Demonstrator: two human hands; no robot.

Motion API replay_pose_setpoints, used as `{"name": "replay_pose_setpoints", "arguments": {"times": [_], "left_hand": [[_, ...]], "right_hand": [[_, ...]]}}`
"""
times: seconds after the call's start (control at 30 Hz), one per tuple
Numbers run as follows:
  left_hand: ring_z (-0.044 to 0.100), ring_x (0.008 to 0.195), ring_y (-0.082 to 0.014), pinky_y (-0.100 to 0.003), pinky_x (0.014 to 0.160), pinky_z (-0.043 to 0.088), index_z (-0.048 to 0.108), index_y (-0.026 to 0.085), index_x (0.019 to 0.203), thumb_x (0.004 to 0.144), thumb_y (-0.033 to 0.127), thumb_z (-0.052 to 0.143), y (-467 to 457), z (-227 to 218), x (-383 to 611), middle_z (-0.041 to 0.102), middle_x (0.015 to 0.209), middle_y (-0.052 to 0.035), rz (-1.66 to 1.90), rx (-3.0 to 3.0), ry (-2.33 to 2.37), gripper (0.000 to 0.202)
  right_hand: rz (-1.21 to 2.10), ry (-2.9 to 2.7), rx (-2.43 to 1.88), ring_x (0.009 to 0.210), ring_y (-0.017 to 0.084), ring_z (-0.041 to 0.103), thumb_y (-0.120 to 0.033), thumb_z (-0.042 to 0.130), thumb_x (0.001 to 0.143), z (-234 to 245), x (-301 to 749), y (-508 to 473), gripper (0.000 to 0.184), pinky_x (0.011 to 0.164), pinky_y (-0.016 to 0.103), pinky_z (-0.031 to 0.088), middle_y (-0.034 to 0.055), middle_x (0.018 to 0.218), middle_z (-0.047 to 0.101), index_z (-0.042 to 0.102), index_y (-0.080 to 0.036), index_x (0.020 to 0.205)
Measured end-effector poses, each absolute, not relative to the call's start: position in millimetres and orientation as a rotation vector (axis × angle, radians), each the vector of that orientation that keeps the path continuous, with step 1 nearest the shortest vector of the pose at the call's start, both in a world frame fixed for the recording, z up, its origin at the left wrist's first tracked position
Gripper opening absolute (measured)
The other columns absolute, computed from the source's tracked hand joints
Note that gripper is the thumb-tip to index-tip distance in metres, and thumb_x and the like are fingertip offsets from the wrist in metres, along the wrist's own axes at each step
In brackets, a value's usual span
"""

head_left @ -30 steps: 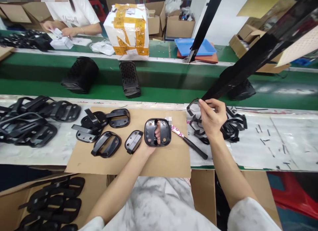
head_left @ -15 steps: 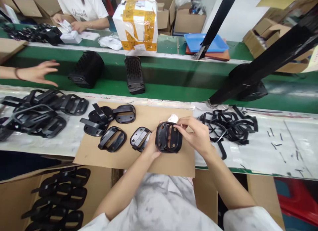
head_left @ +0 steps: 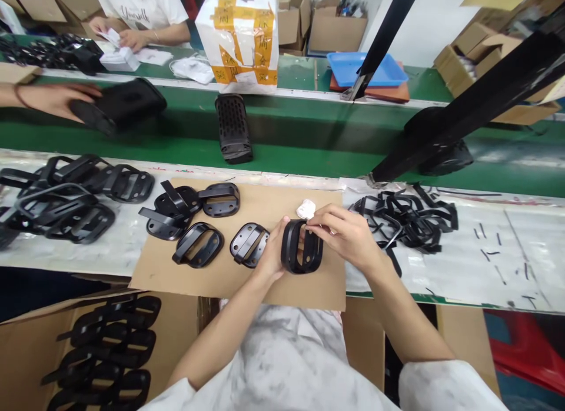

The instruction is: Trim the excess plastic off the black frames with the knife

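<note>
My left hand is closed around the left side of a black rounded plastic frame with a long opening in its middle. The fingertips of my right hand are pinched at the frame's upper right edge; any small piece between them is hidden. Under both hands lies a cardboard sheet. A similar black frame with a strap across it rests just left of my left hand, and several more sit farther left. Behind the held frame is a small white crumpled lump.
Black frames are heaped at left, black strips at right. On the green conveyor stands a perforated black housing; a co-worker's hand grips another housing. A slanted black post rises at right. Below left, a carton holds frames.
The held frame has turned in my hands, showing more of its side wall. The co-worker's hand has reached the housing on the conveyor, which has shifted left and tipped.
</note>
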State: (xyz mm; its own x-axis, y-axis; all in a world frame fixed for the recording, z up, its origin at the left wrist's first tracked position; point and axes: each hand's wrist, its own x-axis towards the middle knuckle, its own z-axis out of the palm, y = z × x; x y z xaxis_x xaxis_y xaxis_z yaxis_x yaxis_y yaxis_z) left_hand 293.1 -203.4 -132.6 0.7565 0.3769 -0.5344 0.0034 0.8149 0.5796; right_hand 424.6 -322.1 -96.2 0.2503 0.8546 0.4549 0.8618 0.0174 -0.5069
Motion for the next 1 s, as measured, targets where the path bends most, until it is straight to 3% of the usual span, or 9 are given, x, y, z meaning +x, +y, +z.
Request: {"name": "replay_pose_setpoints", "arguments": {"times": [0.03, 0.13, 0.4, 0.7, 0.87, 1.0], "left_hand": [[0.059, 0.045, -0.0099, -0.02, 0.045, 0.048, 0.063, 0.015, 0.086, 0.08, 0.056, 0.082, -203.4, -131.8, 293.3, 0.065, 0.06, 0.004, 0.219, 0.61, 0.695, 0.046], [0.056, 0.042, -0.0098, -0.021, 0.041, 0.046, 0.061, 0.016, 0.087, 0.076, 0.063, 0.081, -203.2, -132.1, 293.0, 0.064, 0.061, 0.0042, 0.224, 0.68, 0.7, 0.052], [0.055, 0.045, -0.0101, -0.023, 0.044, 0.048, 0.06, 0.018, 0.092, 0.075, 0.073, 0.076, -193.7, -136.5, 289.1, 0.064, 0.069, 0.0033, 0.227, 0.877, 0.665, 0.06], [0.057, 0.046, -0.0121, -0.024, 0.041, 0.049, 0.062, 0.017, 0.091, 0.077, 0.076, 0.073, -192.3, -131.6, 292.8, 0.064, 0.067, 0.0015, 0.193, 0.925, 0.628, 0.061], [0.055, 0.04, -0.0126, -0.024, 0.039, 0.045, 0.061, 0.02, 0.09, 0.08, 0.073, 0.072, -192.4, -136.6, 291.1, 0.064, 0.064, 0.0026, 0.223, 0.957, 0.646, 0.056], [0.056, 0.046, -0.012, -0.024, 0.045, 0.044, 0.061, 0.02, 0.091, 0.084, 0.066, 0.073, -193.6, -138.3, 287.1, 0.062, 0.064, 0.0035, 0.217, 0.883, 0.665, 0.048]], "right_hand": [[-0.015, -1.542, -1.827, 0.079, 0.018, 0.067, -0.022, 0.066, 0.1, -96.1, 424.5, -321.9, 0.001, 0.072, 0.029, 0.053, 0.0041, 0.091, 0.069, 0.066, -0.022, 0.101], [-0.012, -1.452, -1.915, 0.071, 0.018, 0.063, -0.026, 0.071, 0.097, -96.3, 423.0, -321.1, 0.011, 0.066, 0.03, 0.05, 0.0022, 0.085, 0.066, 0.062, -0.023, 0.103], [0.053, -1.599, -1.903, 0.072, 0.015, 0.062, -0.017, 0.064, 0.1, -80.4, 424.8, -323.0, 0.01, 0.065, 0.026, 0.047, 0.0021, 0.085, 0.064, 0.064, -0.022, 0.091], [0.289, -1.42, -1.826, 0.067, 0.014, 0.06, -0.019, 0.073, 0.093, -69.8, 431.5, -320.6, 0.012, 0.065, 0.026, 0.049, -0.0001, 0.081, 0.065, 0.065, -0.022, 0.085], [0.196, -1.379, -1.855, 0.073, 0.017, 0.058, -0.019, 0.072, 0.094, -75.4, 423.3, -318.1, 0.024, 0.067, 0.03, 0.044, 0.0006, 0.079, 0.062, 0.056, -0.023, 0.076], [0.126, -1.403, -1.878, 0.071, 0.018, 0.057, -0.021, 0.072, 0.094, -75.9, 420.7, -317.8, 0.024, 0.07, 0.032, 0.044, 0.0003, 0.077, 0.061, 0.057, -0.023, 0.076]]}}
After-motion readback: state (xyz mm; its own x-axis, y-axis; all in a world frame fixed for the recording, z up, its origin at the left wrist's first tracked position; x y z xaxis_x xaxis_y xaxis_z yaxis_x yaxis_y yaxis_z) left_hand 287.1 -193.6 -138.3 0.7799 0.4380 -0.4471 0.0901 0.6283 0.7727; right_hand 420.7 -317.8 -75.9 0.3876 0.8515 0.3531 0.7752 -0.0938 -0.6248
